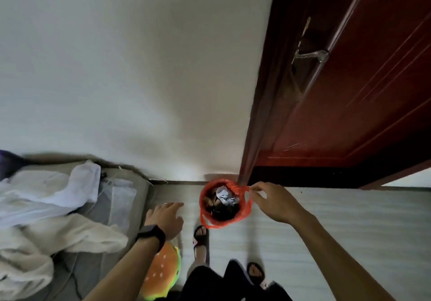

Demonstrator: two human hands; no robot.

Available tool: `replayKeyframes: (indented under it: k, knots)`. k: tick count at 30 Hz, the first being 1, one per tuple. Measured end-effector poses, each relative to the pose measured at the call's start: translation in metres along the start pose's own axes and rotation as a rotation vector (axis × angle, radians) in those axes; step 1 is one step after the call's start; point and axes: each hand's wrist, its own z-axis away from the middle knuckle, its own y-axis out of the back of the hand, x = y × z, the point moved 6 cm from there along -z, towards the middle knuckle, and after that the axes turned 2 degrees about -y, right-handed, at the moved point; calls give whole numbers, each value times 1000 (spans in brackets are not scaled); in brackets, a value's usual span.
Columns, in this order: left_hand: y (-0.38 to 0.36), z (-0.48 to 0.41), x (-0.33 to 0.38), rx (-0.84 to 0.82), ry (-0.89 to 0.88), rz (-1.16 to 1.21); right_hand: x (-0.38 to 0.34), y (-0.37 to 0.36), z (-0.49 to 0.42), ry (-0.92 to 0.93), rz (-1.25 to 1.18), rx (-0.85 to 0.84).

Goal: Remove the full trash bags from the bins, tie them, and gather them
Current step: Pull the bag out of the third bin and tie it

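A small bin lined with a red trash bag (pixel 242 218) stands on the floor by the wall, just left of the door frame. Crumpled paper and dark rubbish fill it. My right hand (pixel 272 204) pinches the bag's bunched red handle at the bin's upper right rim. My left hand (pixel 166 216) hovers to the left of the bin with fingers spread, holding nothing; a black watch sits on that wrist. The bin itself is hidden under the bag.
A dark red door (pixel 349 90) stands ajar to the right of the bin. A bed (pixel 100 261) with white bedding takes up the left side. A burger-shaped cushion (pixel 163 270) lies near my sandalled feet (pixel 201 242). Pale floor stretches right.
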Motion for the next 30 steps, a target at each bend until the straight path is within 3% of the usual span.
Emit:
replayKeyframes:
  k: [4,14,23,30]
  knots:
    - [24,-50,-4,-105,-111,-152,0,-10,-22,-118,-95,59]
    - [59,-142,24,-182,-312,-370,34,-50,-43,-378,-235,58]
    - [13,-173,69,-210,-495,-498,88,-90,-57,-510,-362,150]
    - [-44,-247,92,-350,-631,-476,125,-153,-93,-681,-435,302]
